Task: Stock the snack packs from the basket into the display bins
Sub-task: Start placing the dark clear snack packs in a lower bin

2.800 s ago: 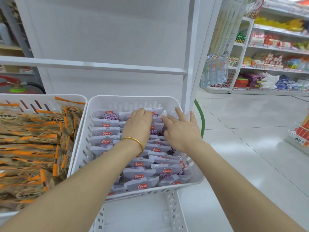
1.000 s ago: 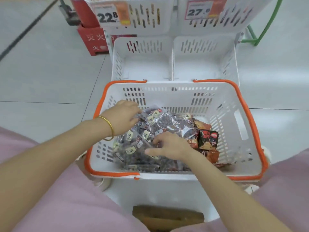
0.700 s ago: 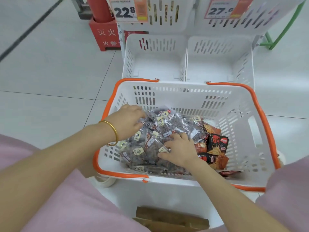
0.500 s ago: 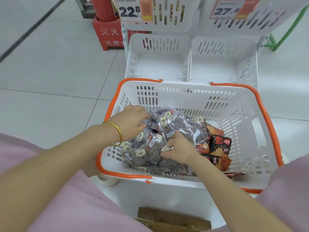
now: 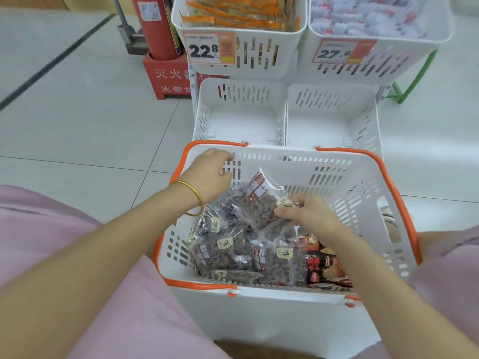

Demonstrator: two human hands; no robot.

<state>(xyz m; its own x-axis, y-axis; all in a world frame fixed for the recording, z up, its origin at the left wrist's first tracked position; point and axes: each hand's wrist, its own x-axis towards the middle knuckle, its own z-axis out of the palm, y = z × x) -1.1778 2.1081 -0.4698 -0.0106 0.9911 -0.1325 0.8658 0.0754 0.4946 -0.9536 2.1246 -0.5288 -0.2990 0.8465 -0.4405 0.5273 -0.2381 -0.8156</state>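
A white basket with an orange rim (image 5: 363, 182) stands in front of me. It holds several clear snack packs of dark nuts (image 5: 228, 247), with red-and-black packs (image 5: 324, 265) at their right. My right hand (image 5: 308, 213) pinches the corner of one clear pack (image 5: 261, 200) and holds it tilted up above the pile. My left hand (image 5: 210, 172) hovers by the basket's far left wall with its fingers loosely curled and nothing visible in them. Two empty white display bins, a left one (image 5: 241, 123) and a right one (image 5: 334, 123), sit just beyond the basket.
Above the empty bins are two filled ones: orange packs (image 5: 241, 14) with a 22.8 tag and white packs (image 5: 368, 16) with a 27.6 tag. A red fire extinguisher (image 5: 155, 27) stands on a red base to the left. My pink-clad knees flank the basket.
My right hand has lifted one clear pack off the pile. My left hand has risen from the packs toward the basket's far left wall. Before that, both hands were in the upper bin.
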